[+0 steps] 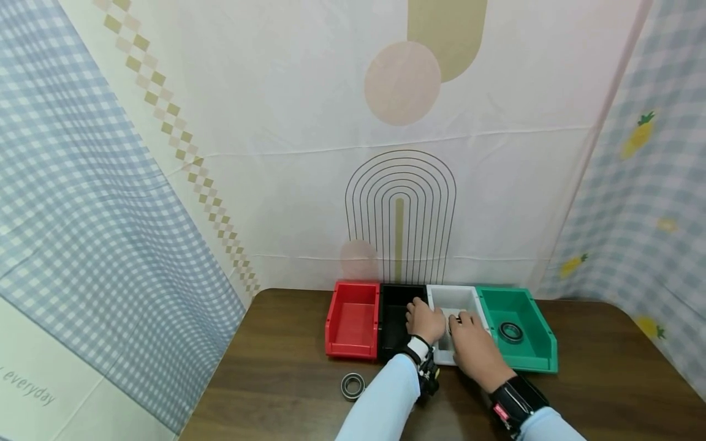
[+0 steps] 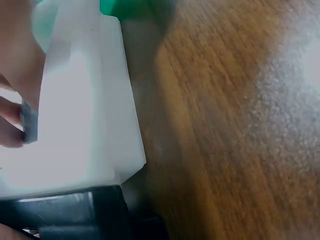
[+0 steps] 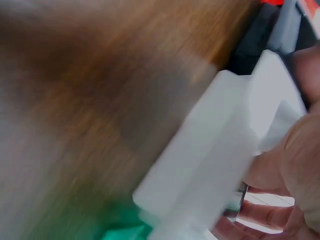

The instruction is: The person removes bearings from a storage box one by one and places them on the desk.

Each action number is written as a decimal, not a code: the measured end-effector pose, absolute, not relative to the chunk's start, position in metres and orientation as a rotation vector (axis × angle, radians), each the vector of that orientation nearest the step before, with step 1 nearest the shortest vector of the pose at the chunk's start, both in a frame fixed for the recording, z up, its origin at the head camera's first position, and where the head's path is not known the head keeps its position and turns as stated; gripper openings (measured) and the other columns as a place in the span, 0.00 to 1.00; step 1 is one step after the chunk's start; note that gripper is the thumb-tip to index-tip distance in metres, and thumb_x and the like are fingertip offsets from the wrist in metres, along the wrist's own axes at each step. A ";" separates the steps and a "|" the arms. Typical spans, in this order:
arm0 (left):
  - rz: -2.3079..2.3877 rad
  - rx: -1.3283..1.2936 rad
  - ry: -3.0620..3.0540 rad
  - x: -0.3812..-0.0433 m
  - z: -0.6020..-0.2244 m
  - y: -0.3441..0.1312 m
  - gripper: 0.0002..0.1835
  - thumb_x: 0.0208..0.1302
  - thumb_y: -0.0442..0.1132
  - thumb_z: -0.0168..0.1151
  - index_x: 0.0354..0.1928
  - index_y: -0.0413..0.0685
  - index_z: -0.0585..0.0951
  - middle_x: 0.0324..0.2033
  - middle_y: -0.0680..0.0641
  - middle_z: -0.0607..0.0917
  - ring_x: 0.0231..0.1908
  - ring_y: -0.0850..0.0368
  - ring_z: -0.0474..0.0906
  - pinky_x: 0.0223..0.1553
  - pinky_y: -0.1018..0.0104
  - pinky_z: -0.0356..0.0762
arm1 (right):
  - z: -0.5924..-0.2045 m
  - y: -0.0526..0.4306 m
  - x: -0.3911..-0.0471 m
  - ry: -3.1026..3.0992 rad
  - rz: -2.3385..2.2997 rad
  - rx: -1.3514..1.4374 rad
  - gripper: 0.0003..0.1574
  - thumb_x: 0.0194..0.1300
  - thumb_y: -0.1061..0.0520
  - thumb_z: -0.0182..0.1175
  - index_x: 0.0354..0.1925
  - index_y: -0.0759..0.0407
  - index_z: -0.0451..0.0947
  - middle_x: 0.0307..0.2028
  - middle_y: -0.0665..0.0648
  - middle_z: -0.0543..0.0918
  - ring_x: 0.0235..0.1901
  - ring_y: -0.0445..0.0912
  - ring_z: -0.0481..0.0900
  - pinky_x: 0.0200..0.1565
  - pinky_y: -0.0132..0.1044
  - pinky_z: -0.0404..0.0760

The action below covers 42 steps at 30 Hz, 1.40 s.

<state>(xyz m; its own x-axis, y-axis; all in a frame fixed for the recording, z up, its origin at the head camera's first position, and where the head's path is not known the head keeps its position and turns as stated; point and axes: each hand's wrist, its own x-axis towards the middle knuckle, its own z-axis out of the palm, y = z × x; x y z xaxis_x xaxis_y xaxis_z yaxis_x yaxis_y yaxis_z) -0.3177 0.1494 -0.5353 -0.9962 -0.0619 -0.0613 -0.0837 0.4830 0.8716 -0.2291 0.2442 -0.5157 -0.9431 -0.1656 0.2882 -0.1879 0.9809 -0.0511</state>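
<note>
My right hand [image 1: 477,346] reaches into the white bin [image 1: 452,297] and pinches a metal ball bearing [image 2: 30,122], seen nearly edge-on in the left wrist view. In the right wrist view the fingers [image 3: 265,215] lie around that bearing, inside the bin wall. My left hand [image 1: 427,321] is over the border of the black bin [image 1: 394,306] and the white bin, fingers bent downward; whether they hold anything is hidden. Another bearing [image 1: 501,332] lies flat in the green bin [image 1: 543,358]. On the table, left of my left forearm, rests one more bearing [image 1: 344,387].
A red bin [image 1: 353,352] stands at the left end of the row, side by side with the others. The row sits on a brown wooden table [image 1: 276,380], near its back edge. Patterned cloths [image 1: 298,202] hang behind and at both sides.
</note>
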 end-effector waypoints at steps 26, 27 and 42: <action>1.555 -0.104 2.694 -0.314 -0.533 0.148 0.33 0.80 0.45 0.57 0.77 0.32 0.65 0.72 0.28 0.71 0.72 0.28 0.69 0.71 0.32 0.69 | -0.494 0.243 -0.165 -2.857 0.287 0.217 0.29 0.66 0.60 0.73 0.64 0.63 0.82 0.56 0.64 0.83 0.55 0.61 0.80 0.54 0.59 0.85; 1.559 -0.103 2.689 -0.314 -0.533 0.147 0.33 0.80 0.44 0.57 0.77 0.32 0.65 0.72 0.28 0.71 0.72 0.28 0.69 0.71 0.32 0.69 | -0.493 0.243 -0.165 -2.876 0.293 0.215 0.29 0.66 0.60 0.73 0.64 0.63 0.82 0.55 0.63 0.83 0.55 0.60 0.81 0.54 0.59 0.85; 1.560 -0.105 2.696 -0.314 -0.531 0.146 0.30 0.79 0.44 0.57 0.74 0.33 0.67 0.67 0.29 0.74 0.67 0.30 0.73 0.68 0.32 0.71 | -0.511 0.239 -0.154 -3.266 0.565 0.272 0.24 0.63 0.55 0.77 0.55 0.61 0.85 0.47 0.56 0.84 0.48 0.53 0.83 0.53 0.59 0.83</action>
<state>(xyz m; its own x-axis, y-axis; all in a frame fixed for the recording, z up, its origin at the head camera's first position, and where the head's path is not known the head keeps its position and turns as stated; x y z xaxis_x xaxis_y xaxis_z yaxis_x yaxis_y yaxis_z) -0.3142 0.1459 -0.5314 -0.9974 -0.0461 -0.0552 -0.0709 0.4969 0.8649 -0.1543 0.2390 -0.5106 -0.9698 -0.1907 -0.1523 -0.1284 0.9295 -0.3457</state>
